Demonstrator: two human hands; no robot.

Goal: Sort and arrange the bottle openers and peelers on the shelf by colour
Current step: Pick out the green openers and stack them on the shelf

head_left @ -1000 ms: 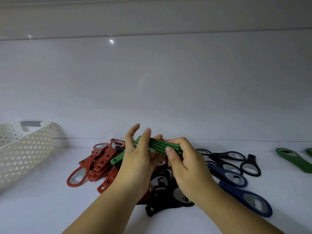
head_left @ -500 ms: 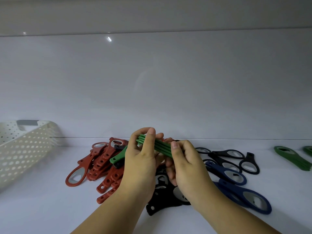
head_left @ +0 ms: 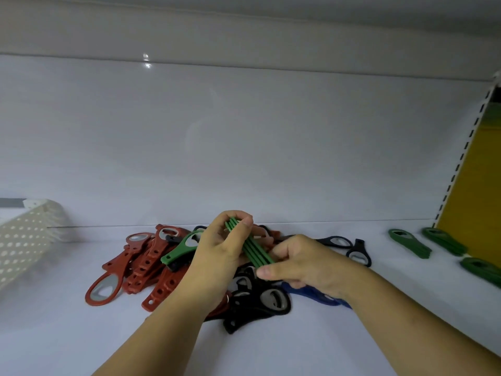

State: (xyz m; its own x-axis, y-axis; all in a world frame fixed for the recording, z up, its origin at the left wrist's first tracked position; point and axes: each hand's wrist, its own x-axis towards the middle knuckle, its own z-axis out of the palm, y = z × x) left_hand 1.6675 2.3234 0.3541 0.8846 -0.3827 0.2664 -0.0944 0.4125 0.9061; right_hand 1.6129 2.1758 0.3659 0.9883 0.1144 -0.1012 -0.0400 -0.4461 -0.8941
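A stack of several green bottle openers [head_left: 253, 249] is held edge-on above the mixed pile. My left hand [head_left: 217, 256] grips its far end, fingers curled over the top. My right hand [head_left: 303, 267] pinches the near end between thumb and fingers. Below lie red openers [head_left: 141, 267], one loose green opener [head_left: 180, 249], black openers [head_left: 260, 302] and blue openers [head_left: 322, 297], the blue ones partly hidden by my right wrist. More black openers [head_left: 357, 251] lie behind. Sorted green openers [head_left: 409, 242] sit at the right.
A white perforated basket [head_left: 27, 240] stands at the left on the white shelf [head_left: 67, 335]. The shelf's back panel rises just behind the pile. A slotted upright [head_left: 461, 158] and a yellow side panel [head_left: 477, 172] bound the right end.
The green stack has turned from lying across to pointing away from me. My right hand slid down to its near end, and my left hand closed over the far end. The view shifted right.
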